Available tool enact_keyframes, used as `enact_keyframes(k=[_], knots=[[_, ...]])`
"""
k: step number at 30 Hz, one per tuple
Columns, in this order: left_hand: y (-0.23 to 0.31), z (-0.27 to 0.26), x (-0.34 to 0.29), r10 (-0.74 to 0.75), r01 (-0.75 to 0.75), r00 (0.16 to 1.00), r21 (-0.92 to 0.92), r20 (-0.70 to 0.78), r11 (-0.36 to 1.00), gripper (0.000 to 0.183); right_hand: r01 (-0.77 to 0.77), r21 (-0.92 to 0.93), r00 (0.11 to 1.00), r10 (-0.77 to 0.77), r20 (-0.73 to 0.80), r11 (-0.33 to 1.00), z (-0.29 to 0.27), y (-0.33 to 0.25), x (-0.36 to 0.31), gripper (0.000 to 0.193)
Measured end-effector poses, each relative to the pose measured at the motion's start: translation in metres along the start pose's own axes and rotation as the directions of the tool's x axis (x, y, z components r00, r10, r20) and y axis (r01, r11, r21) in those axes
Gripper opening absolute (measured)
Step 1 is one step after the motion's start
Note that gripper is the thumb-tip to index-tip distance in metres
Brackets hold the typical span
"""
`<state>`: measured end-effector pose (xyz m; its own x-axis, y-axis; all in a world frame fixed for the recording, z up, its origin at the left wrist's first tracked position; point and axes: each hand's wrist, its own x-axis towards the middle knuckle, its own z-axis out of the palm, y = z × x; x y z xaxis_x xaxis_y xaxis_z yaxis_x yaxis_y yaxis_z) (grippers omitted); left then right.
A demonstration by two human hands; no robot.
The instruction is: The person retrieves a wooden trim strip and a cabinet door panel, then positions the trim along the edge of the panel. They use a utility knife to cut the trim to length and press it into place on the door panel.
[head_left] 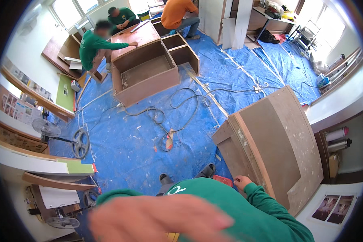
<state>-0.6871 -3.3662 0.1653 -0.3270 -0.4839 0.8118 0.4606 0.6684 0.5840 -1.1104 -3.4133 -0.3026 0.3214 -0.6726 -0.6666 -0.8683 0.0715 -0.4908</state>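
Note:
My left hand point(157, 215) is raised close to the camera at the lower middle, large and smeared by motion, so its finger pose is unclear. A sliver of something yellow point(172, 237) shows beneath it. Lower right of the middle, my right hand point(242, 182) has its fingers curled together beside a brown wooden cabinet point(276, 137); whatever they may hold is hidden. That cabinet is tilted in view, with a lighter strip along its edge and pale specks on its panel. A red object point(223, 180) lies on the floor next to my right hand.
Blue plastic sheeting point(121, 149) covers the floor, crossed by a dark looping cable point(181, 127). Farther off, two people in green point(93, 46) and one in orange point(177, 14) are around an open wooden cabinet point(145, 94). A fan point(46, 128) stands at left.

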Motion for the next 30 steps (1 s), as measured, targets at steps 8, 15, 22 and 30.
enact_keyframes(k=[8, 15, 22, 30], knots=[[0.063, -0.053, -0.244, -0.307, 0.469, 0.532, -0.027, -0.789, 0.883, 0.032, 0.1, -0.094, 0.994, -0.103, -0.031, 0.991, 0.053, -0.083, -0.001, 0.03], [0.039, -0.043, -0.452, -0.377, 0.677, -0.264, -0.45, -0.888, 0.583, 0.023, 0.203, -0.143, 0.974, -0.214, -0.067, 0.969, 0.028, -0.138, -0.023, 0.031], [-0.008, -0.014, -0.441, -0.399, 0.785, -0.319, -0.475, -0.86, 0.397, 0.019, 0.242, -0.081, 0.893, -0.254, -0.371, 0.967, -0.132, -0.159, 0.029, 0.032], [-0.184, -0.019, -0.309, -0.696, 0.828, -0.216, -0.506, -0.685, 0.241, 0.029, -0.03, 0.059, 0.767, 0.06, -0.638, 0.998, -0.334, -0.016, 0.162, 0.046]])
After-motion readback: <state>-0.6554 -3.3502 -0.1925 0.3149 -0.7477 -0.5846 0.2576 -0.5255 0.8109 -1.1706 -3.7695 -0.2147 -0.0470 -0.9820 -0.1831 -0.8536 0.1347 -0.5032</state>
